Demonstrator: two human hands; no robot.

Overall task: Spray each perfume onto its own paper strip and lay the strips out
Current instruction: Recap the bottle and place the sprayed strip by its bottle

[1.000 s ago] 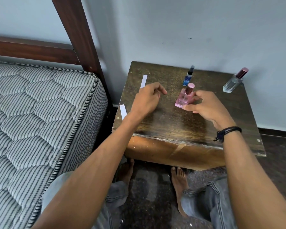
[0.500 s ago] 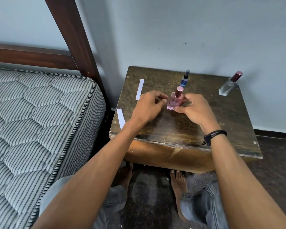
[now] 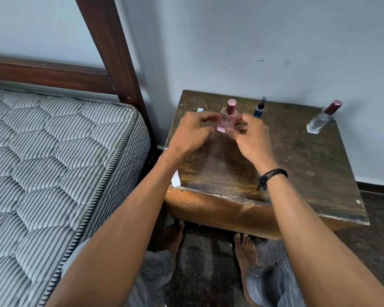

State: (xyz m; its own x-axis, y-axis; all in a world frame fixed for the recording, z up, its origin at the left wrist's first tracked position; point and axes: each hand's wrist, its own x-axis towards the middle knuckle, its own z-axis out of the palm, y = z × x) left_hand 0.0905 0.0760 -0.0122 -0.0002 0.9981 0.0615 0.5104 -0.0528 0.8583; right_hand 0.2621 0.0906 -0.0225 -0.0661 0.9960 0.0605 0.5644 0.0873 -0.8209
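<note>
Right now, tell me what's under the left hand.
A white strip's tip pokes out past the left hand, lying on the table. The rest of it is covered.

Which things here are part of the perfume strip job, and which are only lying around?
Part of the job:
pink perfume bottle, held between left hand and right hand
blue spray bottle
clear bottle
paper strips

Just around:
wooden table
mattress
bed frame

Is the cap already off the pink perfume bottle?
No, the pink bottle, held between the left hand and right hand, has its rosy cap on top.
</note>
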